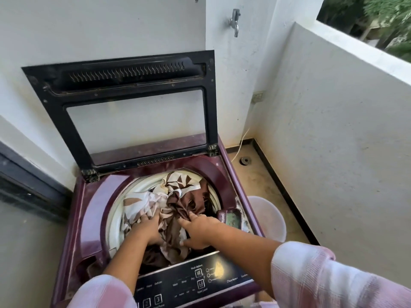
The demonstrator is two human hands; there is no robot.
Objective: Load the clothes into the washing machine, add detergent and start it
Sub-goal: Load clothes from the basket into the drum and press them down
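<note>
A maroon top-loading washing machine [93,210] stands with its black-framed lid [55,112] raised against the wall. Brown and cream patterned clothes [178,185] fill the white drum to its rim. My left hand [149,227] is pushed down into the pale cloth at the drum's near left, with its fingertips hidden in the folds. My right hand [198,232] presses on the brown cloth beside it with fingers spread and fairly straight. A small open greenish compartment [231,218] sits on the machine's right edge. The black control panel [189,283] runs along the near side, below my forearms.
A pale plastic bucket [271,216] stands on the floor to the right of the machine. A metal tap [234,21] sticks out of the wall above, and a floor drain [244,161] lies in the far corner. A low white parapet wall [333,130] closes the right side.
</note>
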